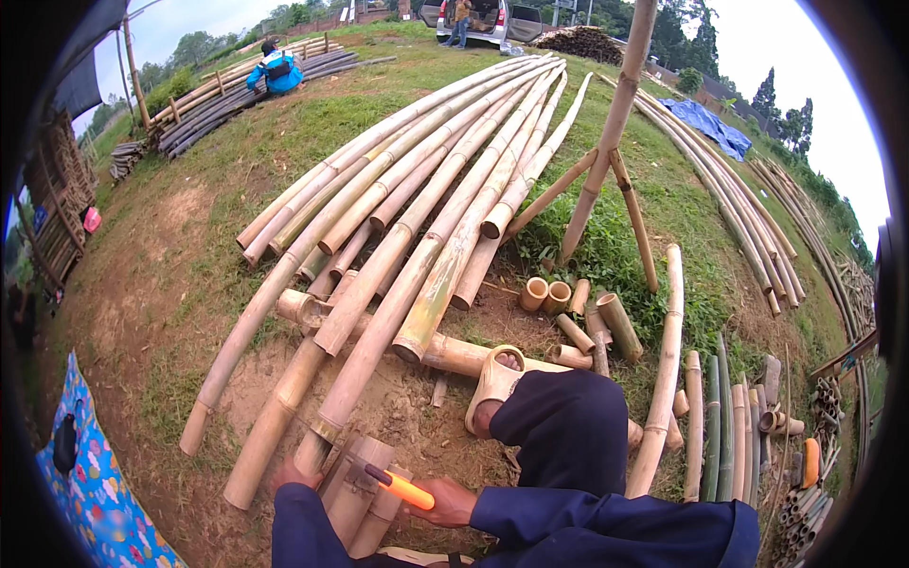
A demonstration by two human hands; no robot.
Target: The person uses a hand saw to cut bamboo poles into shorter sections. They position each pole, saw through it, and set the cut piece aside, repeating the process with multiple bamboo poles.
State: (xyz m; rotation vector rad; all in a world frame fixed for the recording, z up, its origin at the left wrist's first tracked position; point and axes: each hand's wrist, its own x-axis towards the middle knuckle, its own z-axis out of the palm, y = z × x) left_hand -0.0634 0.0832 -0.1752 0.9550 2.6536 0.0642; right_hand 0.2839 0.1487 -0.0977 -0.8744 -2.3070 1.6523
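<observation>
My left hand [295,473] is closed round the near end of a long bamboo pole [365,374], low at the front. In my right hand [449,504] is the orange handle of a hand saw [405,488]. Its thin blade points left toward the held pole; whether it touches the bamboo I cannot tell. Beneath the blade are short, thick bamboo pieces [365,506]. The pole slopes away over a bamboo crossbar [454,356], among several other long poles [445,180]. My sandalled foot [494,386] is by the crossbar.
Cut bamboo cups [559,295] and short tubes lie beyond my foot. A leaning bamboo post [606,142] with braces stands behind them. More poles [720,189] lie at right, near a blue tarp [705,128]. A person in blue [277,73] sits far left; another stands by a van [488,24].
</observation>
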